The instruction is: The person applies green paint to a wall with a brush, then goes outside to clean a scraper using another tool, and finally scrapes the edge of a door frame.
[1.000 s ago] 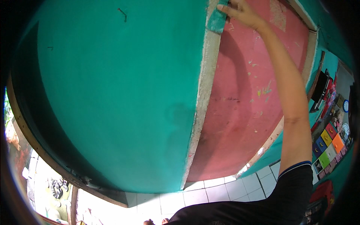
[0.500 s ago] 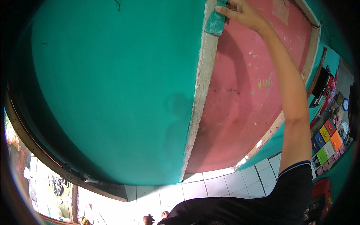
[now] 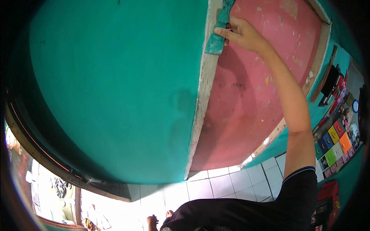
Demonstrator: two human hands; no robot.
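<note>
My right hand (image 3: 241,35), raised high on a stretched arm, pinches a teal paint-covered scraper (image 3: 215,44) with a narrow waist and a flared lower end. Its thumb lies across the front of the waist. The scraper lies against the bare whitish edge strip (image 3: 206,73) between a teal wall panel (image 3: 115,96) and a faded pink panel (image 3: 239,115). Its upper end is cut off by the frame. At the lower edge my left hand (image 3: 152,220) hangs low, small and shaded, its fingers loosely bent and apart, with nothing visible in it.
White floor tiles (image 3: 223,184) run below the panels, with a bare foot (image 3: 169,213) on them. A dark wooden frame (image 3: 92,192) curves along the left beside a bright opening. To the right stand coloured drawers (image 3: 330,157), a red object (image 3: 327,192) and hanging items.
My right hand has come down along the strip with the scraper, so more of its upper part shows. The view has shifted slightly.
</note>
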